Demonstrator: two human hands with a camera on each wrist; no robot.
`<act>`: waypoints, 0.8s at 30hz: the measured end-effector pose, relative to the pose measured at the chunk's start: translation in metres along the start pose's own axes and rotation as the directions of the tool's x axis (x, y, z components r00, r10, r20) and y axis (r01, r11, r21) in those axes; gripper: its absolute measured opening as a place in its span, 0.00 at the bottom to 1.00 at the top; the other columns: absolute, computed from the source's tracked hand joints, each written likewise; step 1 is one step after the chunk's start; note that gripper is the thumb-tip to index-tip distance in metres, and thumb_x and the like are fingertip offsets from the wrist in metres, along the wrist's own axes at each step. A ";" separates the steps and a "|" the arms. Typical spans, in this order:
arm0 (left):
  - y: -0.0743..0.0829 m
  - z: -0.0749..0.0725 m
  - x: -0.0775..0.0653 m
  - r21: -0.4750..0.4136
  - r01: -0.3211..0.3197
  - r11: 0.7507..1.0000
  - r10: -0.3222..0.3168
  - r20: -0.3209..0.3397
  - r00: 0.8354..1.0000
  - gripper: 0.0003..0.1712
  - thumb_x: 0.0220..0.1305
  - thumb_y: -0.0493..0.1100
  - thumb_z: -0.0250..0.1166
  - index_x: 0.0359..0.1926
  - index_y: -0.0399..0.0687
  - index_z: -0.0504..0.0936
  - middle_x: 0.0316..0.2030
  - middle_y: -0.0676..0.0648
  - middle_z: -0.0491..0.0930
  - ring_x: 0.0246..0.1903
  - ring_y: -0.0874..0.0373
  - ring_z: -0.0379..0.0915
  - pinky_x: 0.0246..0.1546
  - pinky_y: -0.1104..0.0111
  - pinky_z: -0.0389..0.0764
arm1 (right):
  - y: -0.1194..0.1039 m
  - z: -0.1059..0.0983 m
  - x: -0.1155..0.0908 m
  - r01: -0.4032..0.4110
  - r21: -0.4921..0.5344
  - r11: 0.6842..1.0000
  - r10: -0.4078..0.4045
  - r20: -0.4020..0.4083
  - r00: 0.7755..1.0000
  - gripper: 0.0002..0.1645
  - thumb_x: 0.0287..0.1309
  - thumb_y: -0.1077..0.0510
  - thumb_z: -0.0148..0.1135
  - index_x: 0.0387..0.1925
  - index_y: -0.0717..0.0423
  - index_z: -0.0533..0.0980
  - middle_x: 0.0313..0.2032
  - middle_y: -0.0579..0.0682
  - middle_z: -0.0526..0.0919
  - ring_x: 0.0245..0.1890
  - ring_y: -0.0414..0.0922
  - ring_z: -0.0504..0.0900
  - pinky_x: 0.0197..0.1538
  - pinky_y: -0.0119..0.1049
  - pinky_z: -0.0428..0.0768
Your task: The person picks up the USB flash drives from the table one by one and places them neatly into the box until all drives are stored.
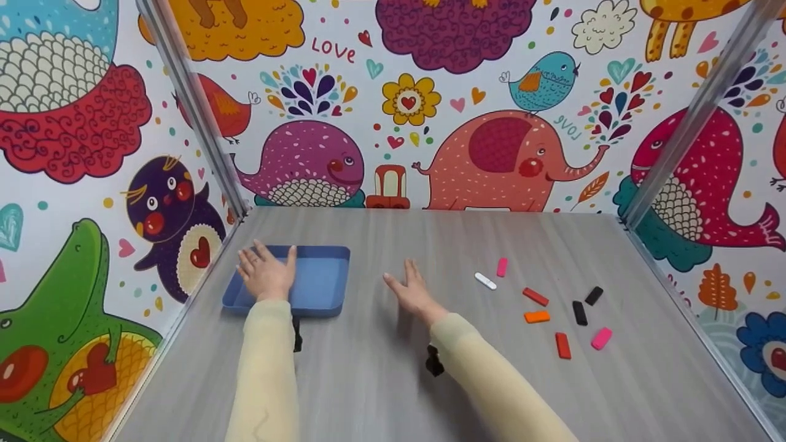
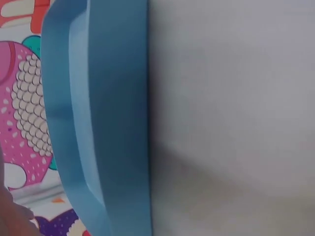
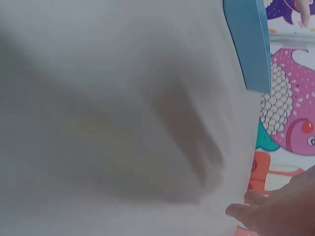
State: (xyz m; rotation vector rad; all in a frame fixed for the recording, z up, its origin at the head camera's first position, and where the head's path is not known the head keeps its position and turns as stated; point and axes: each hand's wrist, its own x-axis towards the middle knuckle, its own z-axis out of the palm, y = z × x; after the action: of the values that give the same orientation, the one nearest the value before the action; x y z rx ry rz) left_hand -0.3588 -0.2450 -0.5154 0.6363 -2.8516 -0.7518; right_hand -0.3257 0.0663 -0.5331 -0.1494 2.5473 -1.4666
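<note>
A blue rectangular tray (image 1: 319, 282) lies at the left of the table. Over its left part, in the head view, is my left hand (image 1: 267, 275), fingers spread and fairly straight, holding nothing. My right hand (image 1: 416, 294) hovers above the table right of the tray, its fingers extended and apart, with a shadow beneath. The left wrist view shows the tray's near wall (image 2: 120, 118) up close, and part of the left hand (image 2: 17, 219) at the lower left corner. In the right wrist view, the right hand (image 3: 275, 209) appears at lower right, below the tray's corner (image 3: 251, 49).
On the right half lie several small bars: white (image 1: 485, 281), pink (image 1: 502, 267), red (image 1: 535, 297), orange (image 1: 536, 317) and black (image 1: 579, 313). Another pink bar (image 1: 602, 338) is nearest the right edge. Printed panels with metal corner posts (image 1: 669, 123) enclose the table (image 1: 368, 380).
</note>
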 end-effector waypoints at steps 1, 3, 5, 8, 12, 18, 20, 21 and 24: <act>-0.003 -0.001 0.000 0.001 0.007 1.000 -0.007 -0.006 1.000 0.57 0.76 0.71 0.40 0.81 0.33 0.31 0.80 0.25 0.32 0.81 0.33 0.20 0.82 0.42 0.29 | -0.001 0.004 -0.001 -0.001 0.011 1.000 0.001 0.006 1.000 0.52 0.76 0.34 0.48 0.83 0.56 0.39 0.83 0.59 0.37 0.83 0.60 0.38 0.83 0.61 0.43; -0.009 -0.004 -0.001 0.002 0.029 1.000 -0.029 -0.022 0.999 0.57 0.76 0.71 0.40 0.80 0.32 0.32 0.79 0.24 0.33 0.81 0.33 0.21 0.82 0.43 0.29 | -0.002 0.010 -0.002 -0.006 0.034 0.999 0.005 0.016 1.000 0.51 0.76 0.35 0.48 0.83 0.56 0.40 0.83 0.59 0.38 0.83 0.60 0.38 0.84 0.60 0.43; -0.015 -0.007 -0.001 0.001 0.055 0.998 -0.055 -0.033 0.998 0.57 0.76 0.72 0.40 0.80 0.30 0.32 0.79 0.24 0.33 0.81 0.33 0.21 0.82 0.43 0.29 | -0.004 0.016 -0.003 -0.020 0.058 0.998 0.018 0.023 1.000 0.51 0.76 0.35 0.48 0.83 0.55 0.40 0.83 0.59 0.38 0.84 0.59 0.39 0.84 0.59 0.43; -0.023 -0.010 0.000 -0.004 0.085 0.996 -0.085 -0.044 0.995 0.58 0.76 0.72 0.39 0.79 0.29 0.32 0.79 0.24 0.31 0.80 0.32 0.20 0.82 0.42 0.29 | -0.007 0.024 -0.005 -0.035 0.097 0.995 0.032 0.029 0.999 0.50 0.76 0.36 0.49 0.83 0.55 0.41 0.83 0.60 0.39 0.83 0.59 0.41 0.84 0.59 0.44; -0.035 -0.013 -0.001 -0.004 0.119 0.993 -0.119 -0.051 0.992 0.57 0.77 0.71 0.39 0.79 0.26 0.32 0.78 0.23 0.27 0.80 0.30 0.20 0.81 0.41 0.29 | -0.013 0.033 -0.007 -0.059 0.153 0.986 0.054 0.037 0.998 0.50 0.76 0.36 0.50 0.83 0.56 0.42 0.83 0.61 0.43 0.82 0.61 0.48 0.83 0.60 0.48; -0.052 -0.014 -0.004 -0.052 0.156 0.986 -0.159 -0.057 0.986 0.57 0.78 0.68 0.38 0.77 0.21 0.33 0.77 0.20 0.30 0.80 0.27 0.25 0.81 0.39 0.33 | -0.018 0.047 -0.010 -0.088 0.167 0.982 0.083 0.039 0.996 0.49 0.75 0.36 0.50 0.82 0.56 0.46 0.81 0.63 0.49 0.81 0.62 0.52 0.82 0.59 0.52; -0.057 -0.014 -0.005 -0.068 0.169 0.983 -0.172 -0.054 0.984 0.56 0.78 0.68 0.38 0.76 0.19 0.33 0.77 0.19 0.31 0.79 0.26 0.26 0.81 0.38 0.35 | -0.019 0.051 -0.011 -0.085 0.182 0.980 0.078 0.046 0.996 0.48 0.76 0.36 0.50 0.82 0.57 0.46 0.81 0.64 0.50 0.81 0.62 0.52 0.82 0.59 0.52; -0.059 -0.014 -0.005 -0.079 0.177 0.981 -0.181 -0.051 0.982 0.56 0.78 0.67 0.37 0.76 0.18 0.33 0.77 0.19 0.32 0.79 0.26 0.26 0.81 0.38 0.35 | -0.020 0.052 -0.011 -0.086 0.196 0.977 0.077 0.053 0.996 0.48 0.76 0.37 0.50 0.82 0.57 0.46 0.81 0.64 0.50 0.81 0.62 0.52 0.82 0.59 0.53; -0.063 -0.013 -0.007 -0.106 0.208 0.972 -0.212 -0.030 0.977 0.55 0.79 0.67 0.35 0.75 0.17 0.34 0.77 0.18 0.32 0.79 0.25 0.27 0.81 0.38 0.35 | -0.020 0.057 -0.012 -0.089 0.240 0.967 0.076 0.065 0.995 0.48 0.76 0.38 0.51 0.82 0.57 0.46 0.81 0.64 0.51 0.81 0.62 0.53 0.82 0.60 0.54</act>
State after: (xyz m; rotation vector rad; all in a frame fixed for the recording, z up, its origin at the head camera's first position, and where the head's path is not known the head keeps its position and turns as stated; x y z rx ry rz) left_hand -0.3270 -0.2976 -0.5353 0.9374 -2.7155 -0.8975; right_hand -0.3018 0.0106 -0.5418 -0.0458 2.2784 -1.6999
